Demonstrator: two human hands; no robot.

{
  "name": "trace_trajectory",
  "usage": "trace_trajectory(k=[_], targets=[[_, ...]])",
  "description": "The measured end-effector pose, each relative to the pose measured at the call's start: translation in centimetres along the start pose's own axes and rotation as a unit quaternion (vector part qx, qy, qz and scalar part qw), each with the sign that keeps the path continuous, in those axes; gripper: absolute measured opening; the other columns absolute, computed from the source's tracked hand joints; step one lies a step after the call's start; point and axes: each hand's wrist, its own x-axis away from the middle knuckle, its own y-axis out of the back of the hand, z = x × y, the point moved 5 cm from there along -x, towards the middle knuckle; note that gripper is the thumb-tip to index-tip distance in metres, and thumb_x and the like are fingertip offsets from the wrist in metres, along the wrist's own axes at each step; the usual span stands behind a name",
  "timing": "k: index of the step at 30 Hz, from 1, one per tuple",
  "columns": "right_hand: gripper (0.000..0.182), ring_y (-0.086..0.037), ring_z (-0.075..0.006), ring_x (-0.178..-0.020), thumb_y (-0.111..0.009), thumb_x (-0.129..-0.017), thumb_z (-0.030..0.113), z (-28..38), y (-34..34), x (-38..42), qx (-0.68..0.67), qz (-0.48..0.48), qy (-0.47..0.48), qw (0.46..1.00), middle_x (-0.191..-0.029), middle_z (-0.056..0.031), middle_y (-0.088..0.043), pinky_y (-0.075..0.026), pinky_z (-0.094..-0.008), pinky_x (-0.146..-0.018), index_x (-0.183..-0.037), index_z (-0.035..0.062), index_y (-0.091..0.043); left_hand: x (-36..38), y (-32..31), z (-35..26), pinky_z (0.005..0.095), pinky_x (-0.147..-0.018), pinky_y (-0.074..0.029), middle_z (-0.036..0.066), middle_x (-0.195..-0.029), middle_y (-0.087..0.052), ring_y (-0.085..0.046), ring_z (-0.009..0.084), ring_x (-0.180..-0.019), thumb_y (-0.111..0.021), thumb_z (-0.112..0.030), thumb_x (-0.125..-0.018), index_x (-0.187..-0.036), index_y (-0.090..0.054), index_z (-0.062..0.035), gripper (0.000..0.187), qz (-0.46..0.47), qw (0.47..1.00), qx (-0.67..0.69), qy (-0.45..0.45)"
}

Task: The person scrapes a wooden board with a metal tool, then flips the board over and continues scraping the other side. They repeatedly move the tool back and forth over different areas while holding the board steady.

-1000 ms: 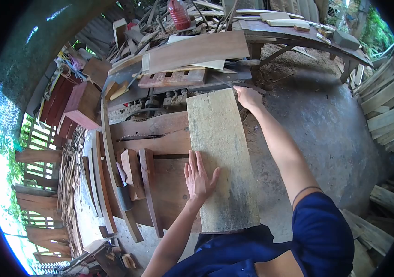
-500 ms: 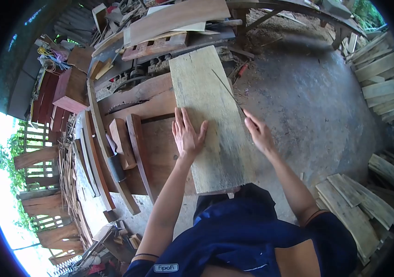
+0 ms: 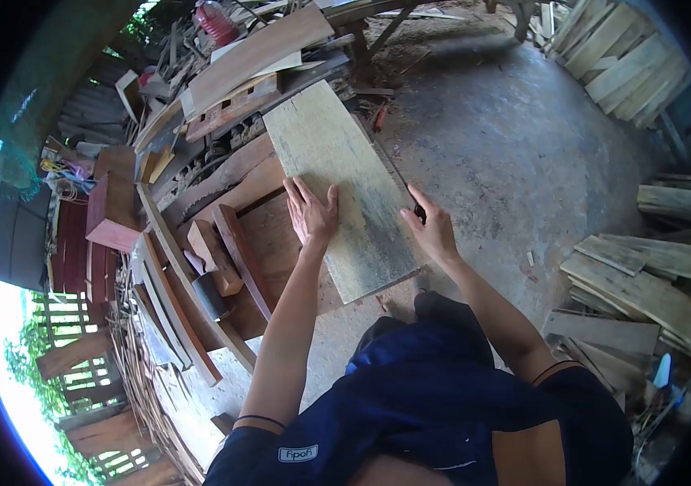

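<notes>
A pale, weathered wooden board (image 3: 345, 174) lies slanted over the workbench, its near end toward my body. My left hand (image 3: 313, 217) rests flat on the board's left side, fingers stretched out and thumb apart. At the right edge, my right hand (image 3: 430, 227) is closed around the dark handle of a long thin tool (image 3: 386, 162). The tool's narrow length runs along that edge, away from me. Its exact kind is not clear. Most of the handle is hidden by my fingers.
Left of the board, a curved reddish wooden piece (image 3: 244, 263), a wooden block (image 3: 214, 257) and a dark cylinder (image 3: 210, 297) lie on the bench. Planks are stacked at right (image 3: 637, 292) and far right (image 3: 620, 57). A reddish box (image 3: 114, 212) stands at far left.
The view has turned and shifted, so the board appears farther left and more tilted. The long thin tool crossed the board's top before; now it lies along the right edge.
</notes>
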Motion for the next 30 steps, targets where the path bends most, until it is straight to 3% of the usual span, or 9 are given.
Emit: trace_trajectory(k=[1, 3, 9, 11, 13, 15, 19, 23, 30], targets=[[0.051, -0.069, -0.0346, -0.108, -0.069, -0.095, 0.023, 0.3, 0.3, 1.0, 0.006, -0.001, -0.002, 1.0, -0.126, -0.0217, -0.066, -0.055, -0.0405, -0.088, -0.142, 0.0077, -0.056, 0.6, 0.1, 0.1, 0.045, -0.123, -0.02, 0.028, -0.164, -0.014, -0.022, 0.0386, -0.151, -0.047, -0.064, -0.096, -0.156, -0.016, 0.0084, 0.099, 0.004, 1.0, 0.005, -0.002], [0.053, -0.069, -0.0342, -0.091, -0.072, -0.092, 0.02, 1.3, 0.6, 3.5, 0.014, -0.029, 0.034, 0.999, -0.103, -0.0194, -0.069, -0.054, -0.0408, -0.08, -0.143, 0.0135, -0.056, 2.2, 0.4, 0.7, 0.0436, -0.123, -0.022, 0.029, -0.164, -0.013, -0.022, 0.04, -0.151, -0.047, -0.064, -0.096, -0.156, -0.016, 0.0085, 0.099, 0.01, 1.0, -0.007, -0.022], [0.041, -0.069, -0.0322, -0.093, -0.062, -0.1, 0.028, 0.3, 1.4, 7.5, 0.051, -0.053, 0.005, 0.997, -0.108, -0.0208, -0.07, -0.053, -0.0388, -0.081, -0.138, 0.0112, -0.061, 3.2, 0.0, 1.2, 0.0475, -0.124, -0.017, 0.03, -0.164, -0.011, -0.017, 0.0402, -0.152, -0.046, -0.064, -0.097, -0.156, -0.017, 0.0085, 0.098, 0.0, 0.998, 0.016, -0.057], [0.04, -0.069, -0.0304, -0.093, -0.057, -0.103, 0.029, -1.6, 1.6, 8.7, -0.072, 0.005, -0.244, 0.967, -0.108, -0.0219, -0.07, -0.052, -0.0378, -0.083, -0.138, 0.0109, -0.062, 3.9, 0.2, 1.3, 0.05, -0.124, -0.013, 0.029, -0.165, -0.009, -0.014, 0.0396, -0.154, -0.043, -0.065, -0.097, -0.156, -0.017, 0.0082, 0.098, -0.002, 0.998, 0.01, -0.059], [0.038, -0.066, -0.0261, -0.082, -0.059, -0.102, 0.023, -1.2, 2.7, 9.8, -0.004, -0.034, -0.16, 0.987, -0.096, -0.0185, -0.069, -0.051, -0.0365, -0.077, -0.138, 0.0124, -0.063, 5.1, 1.0, 0.0, 0.0548, -0.124, -0.005, 0.026, -0.167, -0.004, -0.006, 0.0371, -0.156, -0.038, -0.065, -0.099, -0.158, -0.016, 0.0056, 0.095, 0.02, 0.987, -0.135, -0.082], [0.038, -0.063, -0.0227, -0.072, -0.061, -0.1, 0.017, 1.2, 4.4, 10.9, 0.059, -0.055, -0.003, 0.997, -0.084, -0.0158, -0.065, -0.049, -0.0367, -0.068, -0.138, 0.0131, -0.063, 7.7, 0.1, -1.1, 0.0551, -0.124, -0.004, 0.02, -0.168, -0.01, -0.006, 0.032, -0.156, -0.04, -0.06, -0.1, -0.157, -0.025, 0.0011, 0.085, 0.02, 0.991, -0.099, -0.088], [0.044, -0.061, -0.03, -0.061, -0.064, -0.095, 0.01, 4.0, 4.9, 13.8, 0.17, 0.074, 0.067, 0.98, -0.075, -0.0134, -0.058, -0.048, -0.0406, -0.058, -0.137, 0.0219, -0.064, 9.1, 0.2, -1.4, 0.0513, -0.126, -0.008, 0.02, -0.165, -0.022, -0.016, 0.0319, -0.155, -0.041, -0.035, -0.102, -0.155, -0.029, 0.0027, 0.066, -0.013, 0.993, -0.035, -0.114], [0.046, -0.06, -0.0332, -0.059, -0.064, -0.093, 0.011, 4.5, 4.8, 13.4, 0.197, 0.101, 0.068, 0.973, -0.073, -0.0118, -0.057, -0.048, -0.0424, -0.056, -0.137, 0.0258, -0.065, 8.7, -0.1, -0.3, 0.0452, -0.127, -0.013, 0.019, -0.163, -0.027, -0.022, 0.0318, -0.153, -0.039, -0.012, -0.096, -0.152, -0.033, 0.0045, 0.059, -0.043, 0.995, 0.046, -0.081], [0.041, -0.063, -0.0324, -0.059, -0.065, -0.095, 0.014, 3.5, 3.7, 6.3, 0.202, 0.15, 0.096, 0.963, -0.07, -0.0131, -0.058, -0.05, -0.0422, -0.055, -0.133, 0.0268, -0.067, 9.0, 0.8, -0.7, 0.0438, -0.126, -0.017, 0.019, -0.16, -0.035, -0.025, 0.0313, -0.152, -0.036, -0.009, -0.096, -0.147, -0.042, 0.0056, 0.054, -0.076, 0.993, 0.017, -0.084]])
